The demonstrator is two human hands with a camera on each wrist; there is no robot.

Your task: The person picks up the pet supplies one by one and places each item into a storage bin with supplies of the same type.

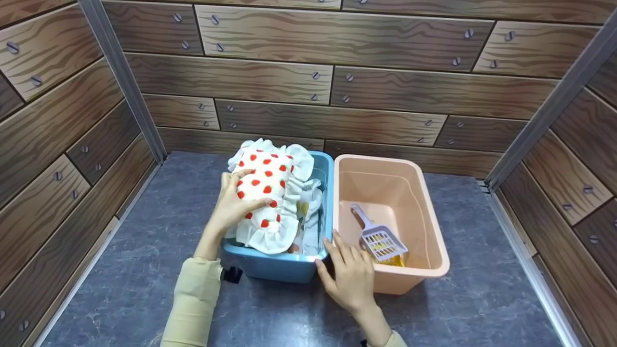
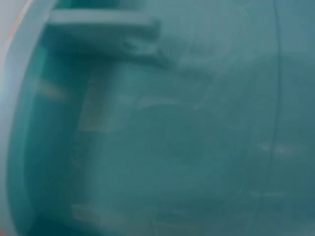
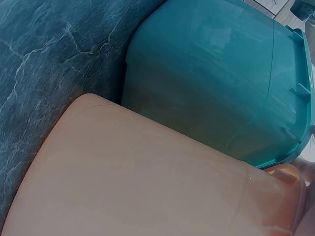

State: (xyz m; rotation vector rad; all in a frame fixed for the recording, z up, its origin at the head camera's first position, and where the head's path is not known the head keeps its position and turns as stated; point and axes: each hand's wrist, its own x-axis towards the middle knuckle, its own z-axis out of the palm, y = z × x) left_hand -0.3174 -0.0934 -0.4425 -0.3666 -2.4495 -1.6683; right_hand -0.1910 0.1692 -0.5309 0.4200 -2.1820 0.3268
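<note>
My left hand (image 1: 234, 205) grips a small white ruffled cushion (image 1: 262, 180) with a red strawberry print, thumb and fingers spread over its near side. The cushion is over the left part of a blue tub (image 1: 279, 265); the tub's wall (image 2: 172, 147) fills the left wrist view. Crumpled pale cloth (image 1: 312, 217) lies in the tub beside the cushion. My right hand (image 1: 351, 274) rests with extended fingers at the near corner where the blue tub meets a peach tub (image 1: 429, 231). In the right wrist view, the outer walls of the peach tub (image 3: 138, 172) and blue tub (image 3: 206, 73) show.
Inside the peach tub lies a lilac slotted litter scoop (image 1: 381, 238), over something yellow (image 1: 396, 260). Both tubs stand side by side on a dark marbled floor (image 1: 482, 289). Wood-patterned walls (image 1: 332, 82) enclose the back and both sides.
</note>
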